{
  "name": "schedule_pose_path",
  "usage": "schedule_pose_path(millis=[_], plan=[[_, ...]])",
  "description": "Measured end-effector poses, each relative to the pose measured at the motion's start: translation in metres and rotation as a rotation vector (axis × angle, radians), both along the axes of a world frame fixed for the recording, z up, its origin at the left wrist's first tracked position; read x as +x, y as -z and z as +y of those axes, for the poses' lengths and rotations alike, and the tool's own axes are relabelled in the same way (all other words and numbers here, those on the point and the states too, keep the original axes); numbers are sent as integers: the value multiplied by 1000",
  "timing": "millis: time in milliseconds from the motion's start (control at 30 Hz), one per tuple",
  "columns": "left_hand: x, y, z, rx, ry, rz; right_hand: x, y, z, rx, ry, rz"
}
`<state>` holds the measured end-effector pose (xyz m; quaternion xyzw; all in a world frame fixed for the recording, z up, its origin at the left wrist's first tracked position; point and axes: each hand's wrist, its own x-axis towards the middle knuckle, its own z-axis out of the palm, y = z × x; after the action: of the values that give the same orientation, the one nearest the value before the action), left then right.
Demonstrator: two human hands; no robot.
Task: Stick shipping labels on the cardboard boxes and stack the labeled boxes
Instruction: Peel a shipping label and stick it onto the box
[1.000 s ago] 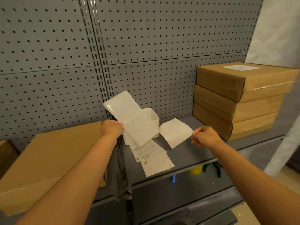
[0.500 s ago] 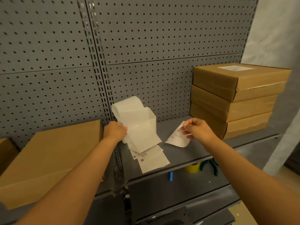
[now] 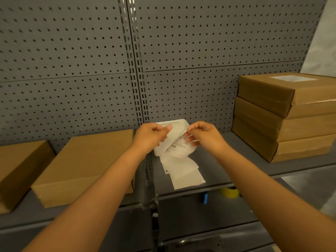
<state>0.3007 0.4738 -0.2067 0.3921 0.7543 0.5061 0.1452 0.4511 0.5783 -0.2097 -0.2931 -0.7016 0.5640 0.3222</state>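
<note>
Both hands meet over the grey shelf [image 3: 214, 171] and pinch the same white shipping label sheet [image 3: 177, 140], which bends between them. My left hand [image 3: 151, 135] grips its upper left edge; my right hand [image 3: 203, 133] pinches the right corner. Printed text and a barcode show on the lower fold. More label sheets [image 3: 183, 171] trail down flat on the shelf below it. A plain cardboard box [image 3: 85, 164] lies flat to the left. At the right stands a stack of three cardboard boxes [image 3: 283, 120]; the top one carries a white label [image 3: 292, 78].
Another cardboard box [image 3: 18, 168] sits at the far left edge. A grey pegboard wall [image 3: 181, 51] backs the shelf. On the lower shelf lie a yellow tape roll [image 3: 230, 192] and a blue marker [image 3: 205, 198].
My right hand has moved left with its label piece and joined my left hand on the sheet. The view has shifted, so the box stack sits further right.
</note>
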Motion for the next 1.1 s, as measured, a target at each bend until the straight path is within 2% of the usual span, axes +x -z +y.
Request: schedule_pose_path(millis=[133, 367, 500, 733, 833, 933, 1100], plan=[[6, -2, -17, 49, 113, 73, -14, 0, -9, -3, -36, 9], [-5, 6, -37, -1, 5, 349, -40, 3, -28, -33, -89, 11], [-18, 3, -49, 23, -52, 362, -48, 3, -37, -14, -139, 5], [-55, -3, -74, 46, -133, 270, -74, 8, -56, 89, -118, -15], [-73, -10, -90, 74, -137, 97, -90, 12, -62, 121, -7, -56], [-86, -18, -107, 117, -79, -85, -106, 15, -70, 71, 44, -84], [-113, -19, -135, 122, -61, -169, -131, 13, -88, 59, 17, -67]])
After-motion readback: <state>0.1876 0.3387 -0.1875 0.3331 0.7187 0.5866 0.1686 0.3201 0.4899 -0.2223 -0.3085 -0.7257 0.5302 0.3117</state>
